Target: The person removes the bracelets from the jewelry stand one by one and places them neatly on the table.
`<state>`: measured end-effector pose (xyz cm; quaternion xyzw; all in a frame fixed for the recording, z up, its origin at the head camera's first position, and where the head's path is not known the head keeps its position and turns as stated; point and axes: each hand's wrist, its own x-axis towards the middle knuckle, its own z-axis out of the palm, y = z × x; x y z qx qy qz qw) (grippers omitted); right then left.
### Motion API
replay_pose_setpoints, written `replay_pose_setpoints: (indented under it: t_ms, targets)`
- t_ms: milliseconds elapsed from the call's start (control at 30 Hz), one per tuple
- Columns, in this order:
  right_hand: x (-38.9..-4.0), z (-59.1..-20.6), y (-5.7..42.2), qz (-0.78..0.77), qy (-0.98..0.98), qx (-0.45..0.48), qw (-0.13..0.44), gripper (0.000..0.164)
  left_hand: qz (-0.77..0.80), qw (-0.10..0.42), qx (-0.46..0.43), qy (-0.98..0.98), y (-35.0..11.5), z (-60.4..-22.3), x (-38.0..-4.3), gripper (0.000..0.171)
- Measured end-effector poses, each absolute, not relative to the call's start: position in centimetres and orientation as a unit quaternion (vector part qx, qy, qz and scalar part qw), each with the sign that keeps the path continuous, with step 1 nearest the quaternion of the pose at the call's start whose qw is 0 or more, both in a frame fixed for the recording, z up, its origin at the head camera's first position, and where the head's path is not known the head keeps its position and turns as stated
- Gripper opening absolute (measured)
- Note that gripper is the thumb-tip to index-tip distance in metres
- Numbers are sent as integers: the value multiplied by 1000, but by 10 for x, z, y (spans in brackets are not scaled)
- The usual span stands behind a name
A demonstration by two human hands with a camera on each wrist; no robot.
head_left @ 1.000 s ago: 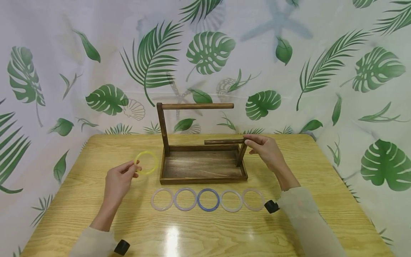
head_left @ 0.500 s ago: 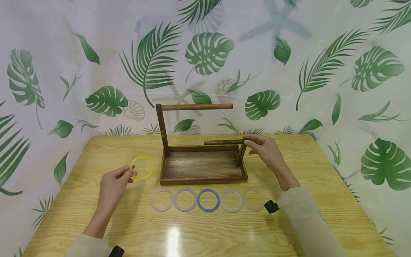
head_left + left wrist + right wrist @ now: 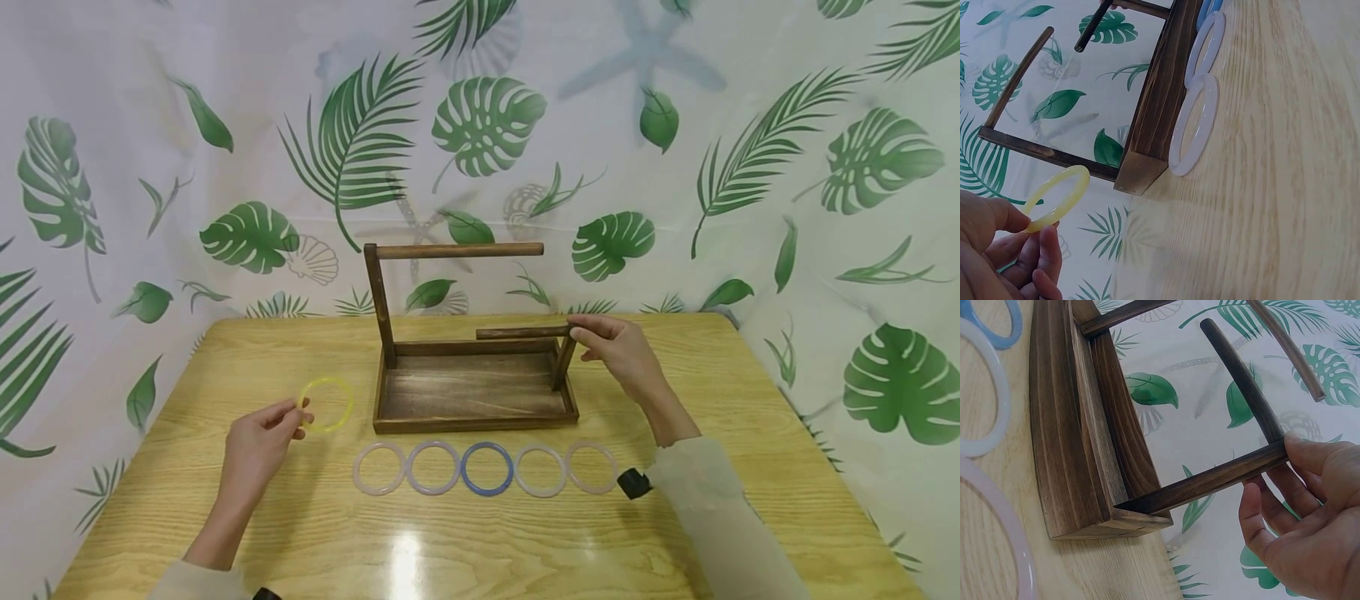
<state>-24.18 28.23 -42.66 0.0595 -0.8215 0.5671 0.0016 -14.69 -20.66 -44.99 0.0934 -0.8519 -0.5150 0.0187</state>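
My left hand (image 3: 258, 437) pinches a translucent yellow bangle (image 3: 1077, 197) between thumb and fingers, left of the wooden stand and above the table. The dark brown bangle stand (image 3: 476, 423) has a shallow tray base, a tall post with a bar at the left and a shorter post with a bar at the right. Both bars are bare. With thumb and fingers, my right hand (image 3: 618, 350) grips the top of the short post (image 3: 1222, 474), where its bar (image 3: 1241, 375) joins.
In front of the stand, several bangles lie in a row: a blue bangle (image 3: 487, 492) in the middle, pale lilac, whitish and pinkish ones beside it. The wood-grain table (image 3: 480, 558) ends at a leaf-printed cloth backdrop (image 3: 675, 183).
My left hand has moved left and toward me with the yellow bangle, away from the stand. My right hand keeps its grip on the short post; the stand and row of bangles stay put.
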Motion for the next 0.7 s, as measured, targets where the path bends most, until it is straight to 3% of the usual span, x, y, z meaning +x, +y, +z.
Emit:
replay_pose_setpoints:
  t_ms: [700]
  targets:
    - [-241, -426, 282, 570, -819, 62, 3, 46, -513, -16, 108, -852, -216, -452, -139, 44]
